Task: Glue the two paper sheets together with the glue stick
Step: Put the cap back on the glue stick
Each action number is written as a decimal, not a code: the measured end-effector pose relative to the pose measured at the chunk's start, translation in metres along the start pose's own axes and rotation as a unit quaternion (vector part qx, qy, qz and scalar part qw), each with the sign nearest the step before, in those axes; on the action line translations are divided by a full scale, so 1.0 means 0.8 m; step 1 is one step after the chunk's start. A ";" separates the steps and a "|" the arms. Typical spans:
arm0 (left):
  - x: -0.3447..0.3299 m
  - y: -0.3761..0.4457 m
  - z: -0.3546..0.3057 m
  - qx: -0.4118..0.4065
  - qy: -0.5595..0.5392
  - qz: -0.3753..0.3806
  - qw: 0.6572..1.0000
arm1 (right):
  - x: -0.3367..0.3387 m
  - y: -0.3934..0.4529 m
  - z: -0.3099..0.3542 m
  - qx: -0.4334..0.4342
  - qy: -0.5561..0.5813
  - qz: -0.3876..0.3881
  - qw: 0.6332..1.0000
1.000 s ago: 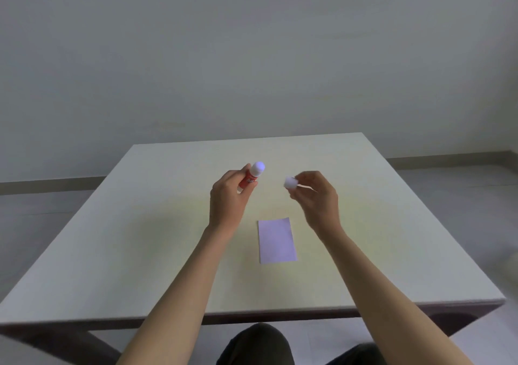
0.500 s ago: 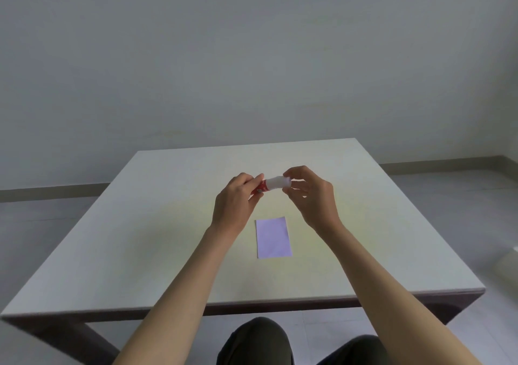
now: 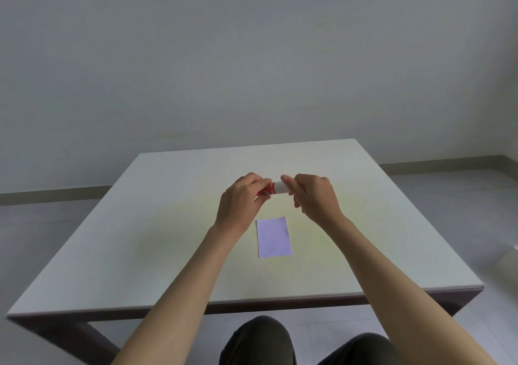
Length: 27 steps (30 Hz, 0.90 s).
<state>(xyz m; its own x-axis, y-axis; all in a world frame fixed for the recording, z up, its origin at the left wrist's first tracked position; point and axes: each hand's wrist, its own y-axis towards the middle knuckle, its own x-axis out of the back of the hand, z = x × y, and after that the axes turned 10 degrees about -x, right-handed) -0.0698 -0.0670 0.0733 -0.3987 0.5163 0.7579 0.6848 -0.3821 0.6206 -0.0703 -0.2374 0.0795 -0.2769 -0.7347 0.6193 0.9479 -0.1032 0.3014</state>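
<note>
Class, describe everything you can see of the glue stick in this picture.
The glue stick is a small tube with a red printed body and a white cap, plastic by its look. It lies roughly level in the air above the table, beyond the pale paper. The left hand grips the red body; the right hand pinches the white cap. The print is too small to read.

- No text, number or sign can be read anywhere.
- The glue stick point(image 3: 269, 191) has white marks on its red barrel, probably lettering, too small and blurred to make out; fingers cover much of it.
- The paper point(image 3: 274, 237) shows a plain blank face.
- The table point(image 3: 157, 241) bears no marks.
</note>
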 end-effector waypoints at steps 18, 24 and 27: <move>0.000 -0.005 0.009 -0.005 0.006 0.018 1.000 | -0.015 0.001 0.008 -0.048 -0.080 -0.024 0.995; -0.005 -0.003 0.025 0.008 -0.011 0.006 1.000 | -0.022 0.006 0.009 -0.017 -0.016 0.027 0.999; -0.012 -0.004 0.030 0.016 -0.021 -0.005 1.000 | -0.024 0.009 0.002 -0.062 -0.028 -0.001 0.998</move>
<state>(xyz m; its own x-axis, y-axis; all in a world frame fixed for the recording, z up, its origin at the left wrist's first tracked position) -0.0536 -0.0523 0.0595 -0.3803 0.5521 0.7420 0.7000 -0.3525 0.6210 -0.0584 -0.2228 0.0708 -0.2844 -0.6955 0.6598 0.9584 -0.1899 0.2130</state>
